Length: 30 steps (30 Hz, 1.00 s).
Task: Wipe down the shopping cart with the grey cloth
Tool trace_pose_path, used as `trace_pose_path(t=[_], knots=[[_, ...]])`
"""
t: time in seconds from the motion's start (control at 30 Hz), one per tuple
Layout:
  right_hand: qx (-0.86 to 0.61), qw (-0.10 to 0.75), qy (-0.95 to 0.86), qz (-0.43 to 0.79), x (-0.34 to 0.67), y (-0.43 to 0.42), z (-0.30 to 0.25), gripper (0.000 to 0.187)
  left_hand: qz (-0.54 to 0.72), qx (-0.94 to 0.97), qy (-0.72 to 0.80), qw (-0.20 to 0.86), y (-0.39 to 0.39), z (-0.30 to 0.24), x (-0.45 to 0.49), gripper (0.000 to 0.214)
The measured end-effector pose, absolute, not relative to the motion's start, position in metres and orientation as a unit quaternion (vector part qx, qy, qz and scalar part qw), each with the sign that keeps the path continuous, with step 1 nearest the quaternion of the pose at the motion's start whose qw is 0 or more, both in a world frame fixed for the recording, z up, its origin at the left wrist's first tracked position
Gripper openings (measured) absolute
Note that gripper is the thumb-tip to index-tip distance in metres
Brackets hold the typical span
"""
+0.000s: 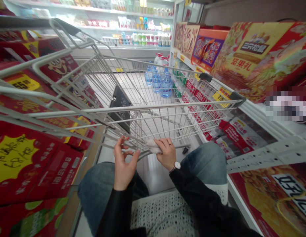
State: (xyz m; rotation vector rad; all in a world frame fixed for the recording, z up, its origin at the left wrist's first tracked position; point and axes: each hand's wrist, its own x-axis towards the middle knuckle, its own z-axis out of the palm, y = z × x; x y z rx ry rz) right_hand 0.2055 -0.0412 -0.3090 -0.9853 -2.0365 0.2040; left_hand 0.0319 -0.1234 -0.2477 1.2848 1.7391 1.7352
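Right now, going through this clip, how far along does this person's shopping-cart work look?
Done: nothing visible marks a finished step. In hand: the right hand presses a white tissue against the wires of a shopping cart, and the left hand curls at the same wires. Left: cannot tell; bottled water and red nut gift boxes stand beyond the cart, with no hand on them.

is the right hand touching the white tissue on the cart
Touching: the head view shows the right hand closed over the white tissue on the cart's rim.
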Motion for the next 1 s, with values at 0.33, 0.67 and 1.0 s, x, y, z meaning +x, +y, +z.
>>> trace_pose_path(t=[0.33, 0.67, 1.0], knots=[[-0.399, 0.422, -0.809, 0.088, 0.219, -0.038, -0.333, 0.068, 0.614, 0.460, 0.612, 0.190, -0.125, -0.250, 0.029, 0.074], [-0.379, 0.432, -0.814, 0.086, 0.211, -0.037, -0.297, 0.067, 0.618, 0.459, 0.607, 0.196, -0.125, -0.250, 0.031, 0.074], [-0.395, 0.428, -0.808, 0.088, 0.221, -0.040, -0.333, 0.063, 0.615, 0.460, 0.606, 0.205, -0.127, -0.247, 0.028, 0.072]])
